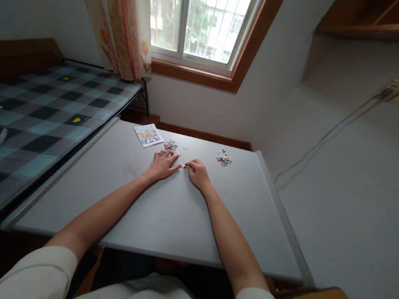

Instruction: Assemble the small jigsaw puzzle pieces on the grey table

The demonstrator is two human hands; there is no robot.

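Puzzle pieces (184,167) on the table (165,221) might skew if your right hand (199,173), pinching one end, pushes unevenly against the thumb of your left hand (162,166), whose spread fingers, beside the loose pile (171,144) near the picture card (148,135), could scatter it.

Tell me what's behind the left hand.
Just behind the left hand, a pile of small puzzle pieces shows on the table, with a picture card to the pile's left. The hand may hide the pile's near edge; anything beneath it is covered.
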